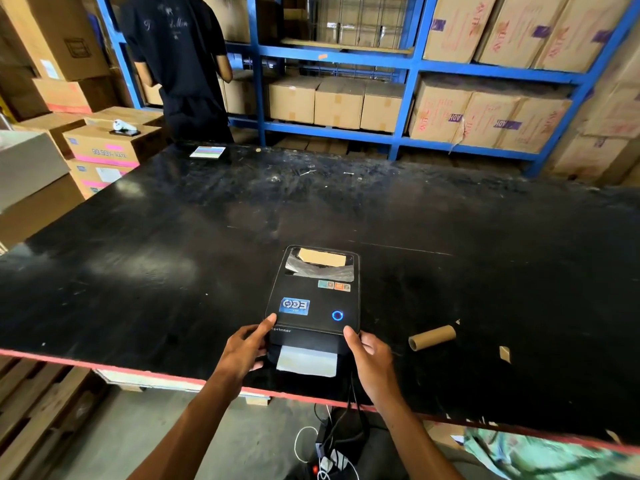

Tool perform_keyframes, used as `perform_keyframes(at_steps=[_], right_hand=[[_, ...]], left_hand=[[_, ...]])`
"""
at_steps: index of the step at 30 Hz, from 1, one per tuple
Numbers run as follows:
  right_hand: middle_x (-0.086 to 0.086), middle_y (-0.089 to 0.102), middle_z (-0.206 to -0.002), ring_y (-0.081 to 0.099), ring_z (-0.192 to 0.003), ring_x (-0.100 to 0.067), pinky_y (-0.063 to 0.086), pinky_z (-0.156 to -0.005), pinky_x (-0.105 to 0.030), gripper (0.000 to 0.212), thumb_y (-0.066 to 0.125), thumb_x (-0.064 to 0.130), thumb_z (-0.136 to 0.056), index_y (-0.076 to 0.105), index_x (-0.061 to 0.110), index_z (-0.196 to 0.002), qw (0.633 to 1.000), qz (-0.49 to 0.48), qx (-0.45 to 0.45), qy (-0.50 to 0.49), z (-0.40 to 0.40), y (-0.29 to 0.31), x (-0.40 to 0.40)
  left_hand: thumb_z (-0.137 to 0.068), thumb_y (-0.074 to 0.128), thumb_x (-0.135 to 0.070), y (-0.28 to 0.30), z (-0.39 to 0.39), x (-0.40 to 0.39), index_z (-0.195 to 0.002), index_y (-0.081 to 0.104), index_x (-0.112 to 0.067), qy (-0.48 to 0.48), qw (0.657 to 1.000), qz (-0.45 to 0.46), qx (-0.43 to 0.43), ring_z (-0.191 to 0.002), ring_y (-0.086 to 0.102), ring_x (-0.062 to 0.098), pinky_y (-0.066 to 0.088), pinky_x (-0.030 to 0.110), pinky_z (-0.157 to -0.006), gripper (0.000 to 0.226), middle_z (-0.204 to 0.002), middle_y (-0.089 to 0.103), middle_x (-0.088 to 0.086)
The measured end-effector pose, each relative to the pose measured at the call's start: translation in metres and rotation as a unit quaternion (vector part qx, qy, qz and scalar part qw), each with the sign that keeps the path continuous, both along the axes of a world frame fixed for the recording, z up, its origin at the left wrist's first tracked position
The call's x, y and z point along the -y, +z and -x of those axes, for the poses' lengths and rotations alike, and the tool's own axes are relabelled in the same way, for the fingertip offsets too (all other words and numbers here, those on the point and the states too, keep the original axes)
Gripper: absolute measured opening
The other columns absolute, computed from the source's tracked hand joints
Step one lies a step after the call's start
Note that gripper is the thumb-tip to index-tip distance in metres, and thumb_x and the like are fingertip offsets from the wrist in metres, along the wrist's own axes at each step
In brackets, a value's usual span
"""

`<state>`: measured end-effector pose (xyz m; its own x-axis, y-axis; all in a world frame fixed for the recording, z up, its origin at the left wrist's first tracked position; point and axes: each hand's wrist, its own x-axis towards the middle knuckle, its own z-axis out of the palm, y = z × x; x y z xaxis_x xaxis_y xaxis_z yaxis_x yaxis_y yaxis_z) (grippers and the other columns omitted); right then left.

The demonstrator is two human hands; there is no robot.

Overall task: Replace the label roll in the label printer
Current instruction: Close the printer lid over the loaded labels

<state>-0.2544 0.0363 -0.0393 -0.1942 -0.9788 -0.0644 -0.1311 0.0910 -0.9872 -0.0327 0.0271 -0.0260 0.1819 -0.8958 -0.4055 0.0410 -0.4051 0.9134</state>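
Observation:
A black label printer (313, 299) sits near the front edge of the black table (173, 237), lid down, its round button glowing blue. A strip of white label paper (306, 362) sticks out of its front slot. Through the lid's window I see a roll inside. My left hand (247, 348) grips the printer's front left corner, thumb on the lid. My right hand (367, 355) grips the front right corner the same way. An empty cardboard core (432, 337) lies on the table to the right of the printer.
A person in dark clothes (180, 64) stands at the table's far side. Blue racks (408, 64) hold cardboard boxes behind. A small colourful card (207, 152) lies at the far edge. Cables and a power strip (329, 459) lie on the floor below. A paper scrap (505, 353) lies right.

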Motion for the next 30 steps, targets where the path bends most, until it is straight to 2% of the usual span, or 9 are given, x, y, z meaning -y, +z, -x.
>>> perform_keyframes(at_steps=[3,6,9,12,15,20,25,30], right_hand=[[0.027,0.055,-0.044,0.053,-0.051,0.011,0.04,-0.052,-0.004,0.038,0.061,0.034,-0.088,0.054,0.029,-0.051,1.0,0.003,-0.007,0.011,0.0,0.001,-0.001],[0.021,0.05,-0.04,0.047,-0.045,0.006,0.037,-0.048,-0.007,0.044,0.061,0.032,-0.088,0.055,0.028,-0.045,1.0,0.015,-0.014,0.016,0.001,0.002,-0.001],[0.014,0.034,-0.04,0.031,-0.046,-0.001,0.029,-0.045,-0.014,0.05,0.063,0.034,-0.087,0.036,0.022,-0.047,0.999,0.027,-0.024,0.007,0.001,0.001,0.0],[0.014,0.031,-0.039,0.029,-0.045,0.0,0.028,-0.045,-0.015,0.052,0.062,0.036,-0.087,0.032,0.023,-0.047,0.998,0.032,-0.046,0.012,0.002,0.002,0.0],[0.014,0.034,-0.038,0.031,-0.043,0.0,0.028,-0.044,-0.014,0.053,0.061,0.039,-0.087,0.033,0.023,-0.045,0.998,0.025,-0.063,0.009,0.003,0.002,0.0],[0.021,0.049,-0.038,0.044,-0.043,0.007,0.035,-0.046,-0.008,0.047,0.06,0.039,-0.088,0.042,0.025,-0.046,0.998,0.001,-0.06,0.005,0.0,0.006,-0.002],[0.027,0.051,-0.039,0.048,-0.046,0.011,0.038,-0.048,-0.005,0.042,0.058,0.039,-0.089,0.045,0.028,-0.05,0.998,-0.006,-0.056,0.007,-0.003,0.009,-0.004],[0.026,0.051,-0.04,0.049,-0.047,0.01,0.038,-0.049,-0.006,0.042,0.056,0.041,-0.089,0.045,0.027,-0.051,0.998,-0.004,-0.054,0.008,-0.003,0.009,-0.005]], left_hand=[[-0.08,0.062,-0.054,-0.003,0.0,0.002,-0.108,0.055,-0.016,0.0,1.0,0.0,-0.002,-0.088,0.062,0.023,0.049,0.037,-0.08,0.048,-0.1,0.063,0.005],[-0.081,0.061,-0.052,-0.007,0.001,0.002,-0.108,0.053,-0.016,0.001,1.0,0.004,-0.006,-0.092,0.06,0.026,0.048,0.041,-0.084,0.045,-0.103,0.06,0.008],[-0.081,0.063,-0.05,-0.004,0.003,0.001,-0.102,0.055,-0.017,0.008,1.0,0.009,-0.016,-0.08,0.063,0.017,0.051,0.033,-0.07,0.04,-0.094,0.064,0.006],[-0.082,0.063,-0.049,-0.001,0.004,0.002,-0.103,0.054,-0.015,0.019,1.0,0.009,-0.018,-0.075,0.061,0.013,0.047,0.028,-0.059,0.041,-0.083,0.062,-0.001],[-0.082,0.063,-0.048,-0.001,0.005,0.001,-0.106,0.053,-0.014,0.022,1.0,0.006,-0.021,-0.075,0.061,0.014,0.047,0.028,-0.058,0.043,-0.084,0.062,0.0],[-0.083,0.061,-0.05,-0.001,0.005,0.001,-0.108,0.052,-0.015,0.021,1.0,0.003,-0.014,-0.074,0.06,0.014,0.047,0.027,-0.056,0.044,-0.085,0.06,0.0],[-0.082,0.06,-0.052,-0.004,0.004,0.0,-0.11,0.051,-0.015,0.014,1.0,0.001,-0.006,-0.085,0.059,0.021,0.048,0.027,-0.06,0.048,-0.099,0.059,0.005],[-0.08,0.06,-0.055,-0.004,0.004,0.001,-0.106,0.052,-0.016,0.017,1.0,-0.002,0.002,-0.076,0.06,0.014,0.046,0.026,-0.056,0.048,-0.087,0.06,-0.001]])
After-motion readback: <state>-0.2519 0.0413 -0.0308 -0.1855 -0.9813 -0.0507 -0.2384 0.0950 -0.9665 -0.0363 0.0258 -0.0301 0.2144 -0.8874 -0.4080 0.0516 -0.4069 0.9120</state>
